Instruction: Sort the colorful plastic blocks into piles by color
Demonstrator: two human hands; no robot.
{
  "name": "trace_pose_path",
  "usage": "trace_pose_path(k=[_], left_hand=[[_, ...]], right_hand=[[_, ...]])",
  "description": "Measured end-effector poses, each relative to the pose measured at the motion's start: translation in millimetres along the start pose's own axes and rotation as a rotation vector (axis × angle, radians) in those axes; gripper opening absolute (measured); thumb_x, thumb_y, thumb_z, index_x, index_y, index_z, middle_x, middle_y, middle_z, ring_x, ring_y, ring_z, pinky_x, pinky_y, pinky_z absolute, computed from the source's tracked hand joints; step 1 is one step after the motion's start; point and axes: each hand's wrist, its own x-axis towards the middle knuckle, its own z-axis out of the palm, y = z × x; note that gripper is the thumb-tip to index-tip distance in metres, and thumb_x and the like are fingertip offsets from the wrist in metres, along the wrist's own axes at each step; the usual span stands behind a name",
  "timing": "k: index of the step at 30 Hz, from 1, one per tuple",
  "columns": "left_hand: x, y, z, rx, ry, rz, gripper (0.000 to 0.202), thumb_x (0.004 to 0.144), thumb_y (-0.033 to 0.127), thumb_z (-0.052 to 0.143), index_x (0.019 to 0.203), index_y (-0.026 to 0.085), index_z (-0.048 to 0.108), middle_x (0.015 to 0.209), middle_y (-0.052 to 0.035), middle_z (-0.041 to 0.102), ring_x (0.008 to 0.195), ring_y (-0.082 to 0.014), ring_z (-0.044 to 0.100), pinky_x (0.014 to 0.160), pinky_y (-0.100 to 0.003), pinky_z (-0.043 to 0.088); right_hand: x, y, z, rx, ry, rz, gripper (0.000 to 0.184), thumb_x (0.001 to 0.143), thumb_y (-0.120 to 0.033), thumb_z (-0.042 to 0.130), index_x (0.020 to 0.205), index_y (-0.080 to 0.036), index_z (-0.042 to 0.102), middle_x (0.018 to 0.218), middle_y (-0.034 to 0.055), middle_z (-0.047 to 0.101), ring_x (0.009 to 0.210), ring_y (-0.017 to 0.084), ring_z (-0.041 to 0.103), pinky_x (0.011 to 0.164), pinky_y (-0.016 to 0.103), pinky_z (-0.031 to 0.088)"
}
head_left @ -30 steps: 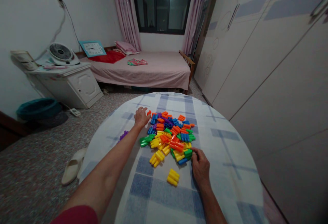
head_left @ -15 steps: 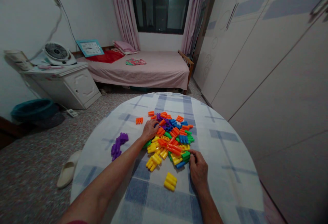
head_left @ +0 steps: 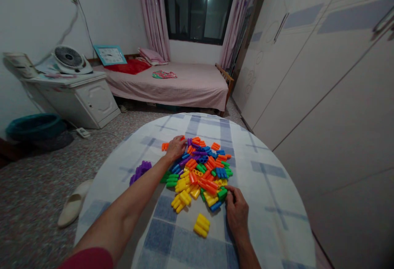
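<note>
A heap of plastic building blocks (head_left: 197,174) in yellow, orange, green, blue and purple lies on the round table. At its far left edge my left hand (head_left: 176,148) is closed with curled fingers over an orange block (head_left: 183,137), which shows only in part. By the heap's near right side, my right hand (head_left: 237,210) has thumb and forefinger at the end of a green block (head_left: 222,194). Joined purple blocks (head_left: 140,172) lie apart beside my left forearm. One yellow block piece (head_left: 202,225) rests by itself closer to me.
A checked blue and white cloth (head_left: 271,187) covers the table. Beyond it stands a bed (head_left: 197,82) under a window. A white cabinet (head_left: 95,100) with a fan (head_left: 70,58) is on the left, above a bin (head_left: 35,127). Tall wardrobe doors (head_left: 308,80) rise on the right.
My left hand has moved away from me and slightly left, from the heap's purple and orange blocks to an orange block at its far edge. My right hand stays by the green block.
</note>
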Motion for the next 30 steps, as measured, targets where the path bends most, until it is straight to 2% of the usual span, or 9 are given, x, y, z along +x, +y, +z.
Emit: trace_pose_path(k=[6,8,10,14,18,22,24,27,30], left_hand=[[15.5,-10.0,-1.3,0.031,0.065,-0.112,0.026,0.083,0.014,0.046,0.099,0.017,0.067,0.132,-0.0143,0.05,0.128,-0.0326,0.038,0.103,-0.051,0.034],[23.5,-5.0,-2.6,-0.025,0.042,-0.073,0.029,0.081,0.011,0.047,0.102,0.016,0.066,0.136,-0.0131,0.048,0.132,-0.0306,0.033,0.108,-0.047,0.029],[31.0,4.2,-1.1,-0.12,-0.037,0.002,0.033,0.081,0.009,0.046,0.105,0.017,0.066,0.133,-0.01,0.052,0.13,-0.0255,0.037,0.109,-0.04,0.029],[35.5,20.1,6.0,-0.222,-0.145,0.025,0.035,0.085,0.014,0.04,0.108,0.019,0.066,0.114,-0.0057,0.066,0.108,-0.0176,0.057,0.095,-0.029,0.043],[27.3,17.1,5.5,-0.244,-0.156,-0.046,0.032,0.087,0.027,0.043,0.103,0.014,0.067,0.097,-0.0082,0.07,0.09,-0.0197,0.063,0.08,-0.029,0.049],[21.8,10.5,-1.1,-0.264,-0.21,-0.04,0.033,0.085,0.03,0.047,0.106,0.014,0.066,0.077,-0.0031,0.07,0.069,-0.0165,0.064,0.066,-0.026,0.05],[23.9,12.8,-3.1,-0.255,-0.196,-0.023,0.034,0.085,0.028,0.046,0.11,0.013,0.065,0.084,-0.0053,0.07,0.076,-0.0178,0.065,0.072,-0.028,0.051],[33.0,22.2,-1.5,-0.232,-0.144,0.032,0.036,0.085,0.025,0.048,0.117,0.012,0.061,0.117,-0.0115,0.063,0.107,-0.0214,0.058,0.094,-0.033,0.044],[46.0,32.1,6.3,-0.218,-0.177,0.128,0.034,0.081,0.021,0.056,0.114,0.019,0.064,0.132,-0.0086,0.054,0.123,-0.0217,0.047,0.106,-0.033,0.035]], right_hand=[[0.2,-0.8,-0.4,-0.001,-0.01,0.004,0.029,0.085,-0.036,0.041,0.091,-0.02,0.064,0.088,0.0066,0.067,0.081,0.021,0.062,0.073,0.03,0.047],[0.2,-1.2,-0.2,-0.004,-0.012,0.012,0.029,0.085,-0.036,0.041,0.091,-0.02,0.064,0.088,0.0067,0.067,0.081,0.021,0.061,0.073,0.03,0.047],[-0.1,-1.4,-0.1,-0.006,-0.009,0.019,0.029,0.085,-0.036,0.041,0.091,-0.019,0.064,0.088,0.0067,0.067,0.082,0.021,0.061,0.074,0.03,0.046],[-1.1,-1.7,0.1,0.009,-0.013,0.027,0.029,0.085,-0.037,0.041,0.091,-0.019,0.064,0.087,0.0061,0.066,0.081,0.02,0.061,0.074,0.029,0.046],[-1.3,-2.6,0.4,0.019,-0.025,0.043,0.029,0.085,-0.036,0.042,0.091,-0.019,0.064,0.088,0.0057,0.066,0.082,0.019,0.061,0.075,0.029,0.046],[-0.6,-3.6,0.7,0.019,-0.024,0.054,0.029,0.085,-0.037,0.042,0.091,-0.019,0.063,0.088,0.006,0.065,0.083,0.02,0.06,0.075,0.03,0.045],[-0.6,-4.3,0.6,0.018,-0.031,0.06,0.029,0.085,-0.037,0.041,0.092,-0.019,0.063,0.088,0.0059,0.065,0.082,0.02,0.06,0.074,0.03,0.045],[-1.1,-5.3,-0.1,0.02,-0.036,0.065,0.03,0.085,-0.038,0.041,0.091,-0.019,0.063,0.088,0.0058,0.065,0.082,0.02,0.06,0.074,0.029,0.045],[-1.5,-5.8,-0.8,0.022,-0.034,0.068,0.03,0.086,-0.038,0.041,0.091,-0.019,0.063,0.088,0.0055,0.065,0.082,0.02,0.06,0.075,0.03,0.045]])
